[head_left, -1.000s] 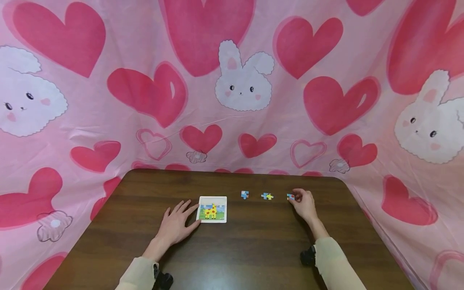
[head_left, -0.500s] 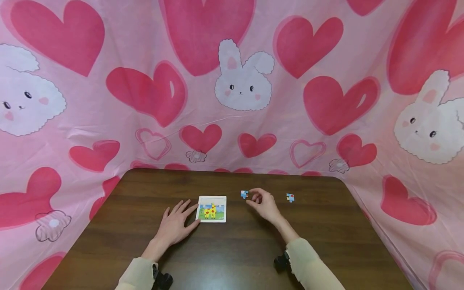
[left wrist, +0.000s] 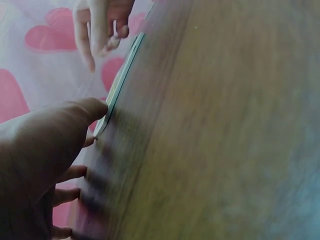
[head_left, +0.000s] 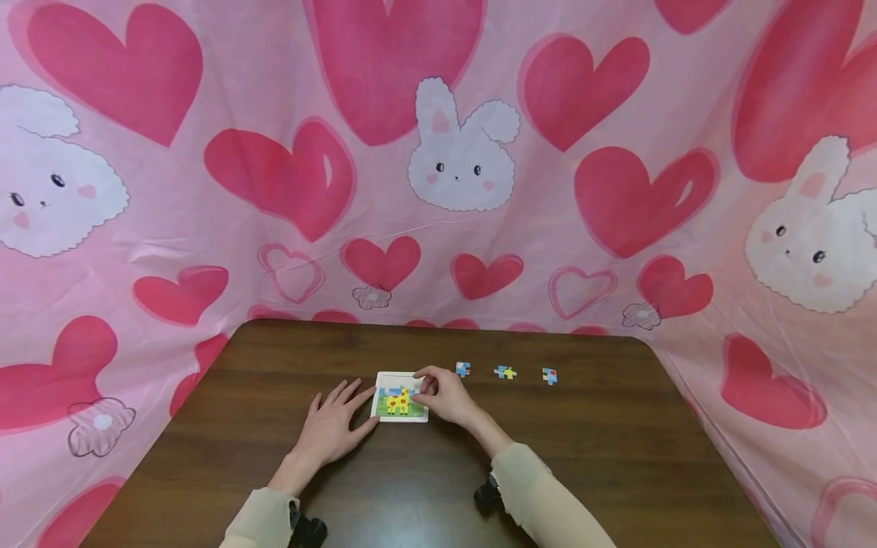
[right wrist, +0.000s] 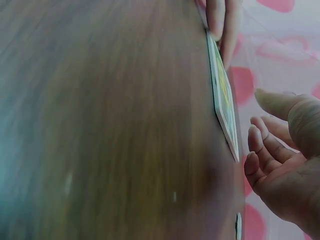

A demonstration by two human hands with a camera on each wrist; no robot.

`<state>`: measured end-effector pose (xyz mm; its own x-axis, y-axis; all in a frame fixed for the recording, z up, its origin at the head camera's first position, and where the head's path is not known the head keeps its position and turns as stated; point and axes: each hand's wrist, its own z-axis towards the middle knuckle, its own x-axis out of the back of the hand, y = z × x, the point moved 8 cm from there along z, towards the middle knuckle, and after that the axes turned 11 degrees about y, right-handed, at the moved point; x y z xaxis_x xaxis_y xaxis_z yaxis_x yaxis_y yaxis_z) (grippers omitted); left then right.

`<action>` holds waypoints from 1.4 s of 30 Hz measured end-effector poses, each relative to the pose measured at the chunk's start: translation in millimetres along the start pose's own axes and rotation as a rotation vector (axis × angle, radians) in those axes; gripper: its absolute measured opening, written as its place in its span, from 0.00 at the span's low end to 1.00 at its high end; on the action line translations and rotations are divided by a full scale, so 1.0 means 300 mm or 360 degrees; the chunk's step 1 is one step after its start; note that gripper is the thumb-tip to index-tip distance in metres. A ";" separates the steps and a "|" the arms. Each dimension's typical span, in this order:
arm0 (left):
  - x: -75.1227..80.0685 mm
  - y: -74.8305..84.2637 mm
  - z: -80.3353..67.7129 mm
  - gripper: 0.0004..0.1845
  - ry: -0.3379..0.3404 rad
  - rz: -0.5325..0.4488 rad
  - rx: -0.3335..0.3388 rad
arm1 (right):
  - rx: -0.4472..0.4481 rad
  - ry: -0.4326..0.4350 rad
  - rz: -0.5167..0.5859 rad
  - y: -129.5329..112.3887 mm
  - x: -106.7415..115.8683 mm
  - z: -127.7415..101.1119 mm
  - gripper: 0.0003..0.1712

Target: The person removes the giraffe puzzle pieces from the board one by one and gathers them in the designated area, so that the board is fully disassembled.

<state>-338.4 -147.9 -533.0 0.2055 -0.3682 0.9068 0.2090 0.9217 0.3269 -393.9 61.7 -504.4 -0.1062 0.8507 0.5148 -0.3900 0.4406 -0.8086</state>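
A small white-framed jigsaw puzzle [head_left: 403,419] with a yellow giraffe lies flat on the table, a pale strip showing along its top. My left hand [head_left: 332,426] lies with fingers spread, its thumb and forefinger at the frame's left edge. Over the frame's right side is my right hand [head_left: 445,397], fingers bent; the right wrist view shows nothing between thumb and fingers. To the right lie three loose pieces in a row: a blue one [head_left: 463,370], a yellow-and-blue one [head_left: 505,372] and a blue one with a red spot [head_left: 550,376].
The dark brown wooden table [head_left: 438,487] ends at a pink cloth [head_left: 473,228] printed with hearts and rabbits, which hangs behind and along both sides. A black wrist camera [head_left: 488,495] sits by the right cuff, and another [head_left: 308,529] by the left.
My right hand has moved left from the far-right piece, past the middle piece, to the puzzle frame. All three loose pieces stay where they were; the left hand has not moved.
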 end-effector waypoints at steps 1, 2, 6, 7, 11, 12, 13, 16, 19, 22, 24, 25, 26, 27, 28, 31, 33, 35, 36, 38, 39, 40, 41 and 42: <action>0.000 0.000 0.000 0.36 0.0001 -0.0002 -0.0001 | -0.0004 -0.0023 -0.0011 -0.004 -0.015 0.004 0.21; 0.000 0.001 -0.001 0.36 0.0003 -0.0005 -0.0001 | 0.0000 -0.0042 -0.0013 -0.008 -0.029 0.008 0.20; 0.002 -0.001 -0.001 0.35 0.0016 -0.0002 -0.0006 | 0.0033 -0.0094 -0.0037 -0.025 -0.081 0.030 0.20; 0.001 -0.002 -0.001 0.35 0.0020 -0.0002 -0.0007 | 0.0039 -0.0105 -0.0035 -0.027 -0.093 0.035 0.20; 0.000 -0.002 0.000 0.35 0.0029 -0.0007 -0.0012 | 0.0052 -0.0122 -0.0062 -0.029 -0.130 0.053 0.18; -0.001 0.000 0.001 0.36 0.0031 -0.0010 -0.0016 | 0.0050 -0.0124 -0.0070 -0.029 -0.137 0.056 0.18; -0.001 0.000 0.001 0.36 0.0031 -0.0013 -0.0016 | 0.0047 -0.0126 -0.0075 -0.028 -0.143 0.058 0.18; -0.003 -0.002 0.001 0.36 0.0027 -0.0016 -0.0010 | 0.0039 -0.0124 -0.0093 -0.028 -0.154 0.060 0.17; -0.003 -0.004 0.002 0.36 0.0030 -0.0013 -0.0007 | 0.0057 -0.0111 -0.0125 -0.027 -0.160 0.061 0.15; -0.002 -0.003 0.004 0.36 0.0035 -0.0012 -0.0011 | 0.0076 -0.0095 -0.0167 -0.023 -0.166 0.062 0.13; -0.002 -0.003 0.005 0.36 0.0031 -0.0014 -0.0012 | 0.0078 -0.0088 -0.0187 -0.018 -0.170 0.062 0.13; -0.002 -0.003 0.004 0.36 0.0029 -0.0015 -0.0012 | 0.0073 -0.0089 -0.0190 -0.015 -0.172 0.062 0.13; -0.003 -0.003 0.004 0.36 0.0026 -0.0015 -0.0010 | 0.0054 -0.0090 -0.0182 -0.011 -0.174 0.061 0.13; -0.003 -0.004 0.004 0.36 0.0024 -0.0015 -0.0009 | 0.0045 -0.0089 -0.0176 -0.009 -0.175 0.061 0.14; -0.003 -0.004 0.003 0.36 0.0021 -0.0015 -0.0006 | 0.0035 -0.0086 -0.0161 -0.007 -0.175 0.059 0.14; -0.003 -0.005 0.002 0.36 0.0022 -0.0013 -0.0003 | 0.0008 -0.0069 -0.0075 -0.002 -0.172 0.051 0.16; -0.005 -0.006 0.002 0.36 0.0023 -0.0011 -0.0004 | 0.0033 -0.0038 -0.0035 0.000 -0.168 0.045 0.17; -0.007 -0.007 0.002 0.35 0.0023 -0.0004 -0.0006 | 0.0097 0.0005 -0.0041 0.009 -0.168 0.040 0.17; -0.008 -0.008 0.003 0.35 0.0024 0.0001 -0.0007 | 0.0128 0.0026 -0.0054 0.012 -0.167 0.037 0.16; -0.010 -0.009 0.003 0.35 0.0026 0.0010 -0.0008 | 0.0148 0.0051 -0.0069 0.014 -0.167 0.031 0.16; -0.011 -0.010 0.003 0.35 0.0026 0.0015 -0.0008 | 0.0147 0.0059 -0.0076 0.015 -0.168 0.030 0.17; -0.012 -0.010 0.004 0.35 0.0029 0.0015 -0.0010 | 0.0123 0.0060 -0.0079 0.018 -0.169 0.029 0.17; -0.012 -0.010 0.005 0.35 0.0032 0.0015 -0.0012 | 0.0075 0.0050 -0.0066 0.010 -0.167 0.027 0.17; -0.013 -0.010 0.005 0.35 0.0034 0.0014 -0.0015 | 0.0050 0.0052 -0.0079 0.013 -0.169 0.027 0.17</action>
<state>-341.3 -148.9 -537.0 0.2281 -0.3625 0.9036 0.2157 0.9239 0.3162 -397.5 18.1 -531.4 -0.0561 0.8373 0.5438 -0.4228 0.4735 -0.7727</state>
